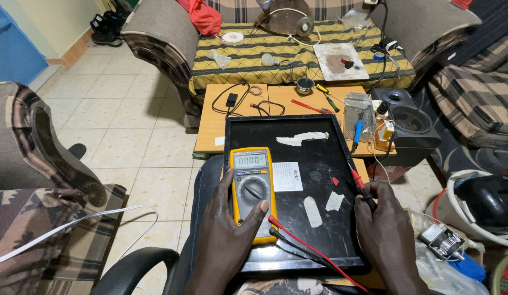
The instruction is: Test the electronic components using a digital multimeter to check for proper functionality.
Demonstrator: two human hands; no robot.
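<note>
left hand (229, 235) palm down, thumb stretched out to side; right hand (382, 224) curled, fingertips pinched tight

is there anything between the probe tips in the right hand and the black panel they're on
Nothing visible. The right hand holds the red probe straight onto the bare black panel; the tape scraps lie beside it.

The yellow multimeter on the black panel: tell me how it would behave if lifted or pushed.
The yellow multimeter looks like a stiff, boxy case, so it would probably lift as one rigid piece. Its red and black leads are plugged in and floppy, so they would likely drag along behind. Lying flat on the glossy black panel, it might slide rather than tip.
</note>
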